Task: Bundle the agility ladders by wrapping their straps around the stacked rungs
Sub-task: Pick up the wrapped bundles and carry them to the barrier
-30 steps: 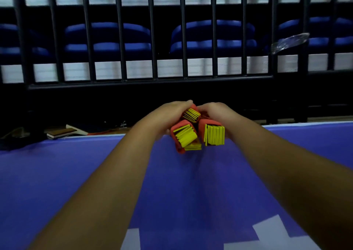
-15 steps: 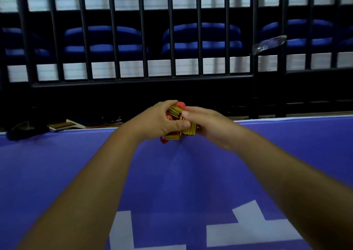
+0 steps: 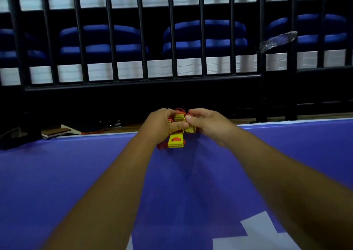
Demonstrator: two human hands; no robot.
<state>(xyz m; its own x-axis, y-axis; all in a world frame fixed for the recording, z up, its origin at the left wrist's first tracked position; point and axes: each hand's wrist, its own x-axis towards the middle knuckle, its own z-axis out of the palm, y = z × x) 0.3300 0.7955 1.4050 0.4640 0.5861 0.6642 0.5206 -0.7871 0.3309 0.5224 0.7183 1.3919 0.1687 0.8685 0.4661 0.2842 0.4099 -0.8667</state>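
Bundled agility ladders (image 3: pixel 176 141), yellow stacked rungs bound by red-orange straps, sit near the far edge of a blue mat (image 3: pixel 95 173). My left hand (image 3: pixel 162 124) grips the bundle from the left, thumb across its front. My right hand (image 3: pixel 205 122) grips it from the right, fingers curled over the top of the yellow rungs. A red strap loop (image 3: pixel 179 109) sticks up between the two hands, and a bit of strap shows at the lower left of the bundle. Both hands cover most of the bundle.
A black barred fence (image 3: pixel 143 81) runs just behind the mat, with blue stadium seats (image 3: pixel 204 37) beyond it. Flat objects like books or paddles (image 3: pixel 57 132) lie on the floor at the left behind the mat. White markings (image 3: pixel 256 234) are on the mat near me.
My view shifted slightly. A flat yellow rung stack now shows below my left hand, and my right hand has moved up over the top of the bundle.
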